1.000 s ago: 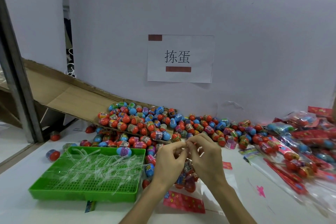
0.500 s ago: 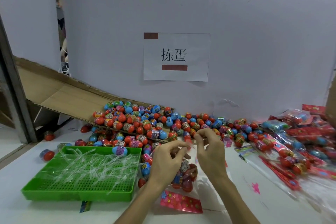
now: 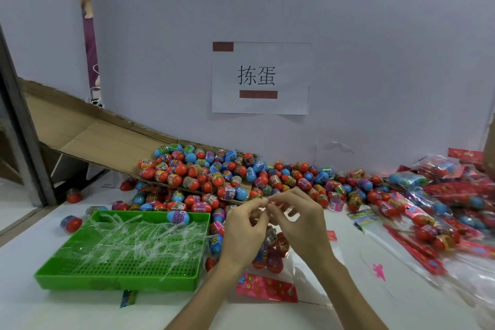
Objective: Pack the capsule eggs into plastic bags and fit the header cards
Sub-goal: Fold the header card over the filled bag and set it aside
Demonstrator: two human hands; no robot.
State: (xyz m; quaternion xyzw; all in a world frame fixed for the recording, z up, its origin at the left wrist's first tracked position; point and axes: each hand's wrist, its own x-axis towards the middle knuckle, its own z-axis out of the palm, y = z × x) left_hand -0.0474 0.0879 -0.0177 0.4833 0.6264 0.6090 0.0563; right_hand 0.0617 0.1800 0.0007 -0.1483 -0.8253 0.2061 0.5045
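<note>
A clear plastic bag [image 3: 272,254] holding several capsule eggs lies on the white table in front of me, its top end raised between my hands. My left hand [image 3: 245,230] and my right hand [image 3: 300,225] meet fingertip to fingertip above it and pinch the bag's top, or a thin clear strip there; which one I cannot tell. A pink flowered header card [image 3: 266,286] lies flat just below the bag. A big heap of red, blue and purple capsule eggs [image 3: 214,174] spills from a cardboard chute [image 3: 88,139] behind my hands.
A green perforated tray [image 3: 117,273] full of clear plastic strips sits at my left, with one egg [image 3: 178,216] on its far rim. Finished bags with red cards [image 3: 434,211] pile up at the right. A paper sign [image 3: 261,78] hangs on the wall. A person stands behind the partition gap at the far left.
My hands parted slightly half a second ago, the right one lifting; now they are back together, pinching at the bag's top. The view has shifted a little.
</note>
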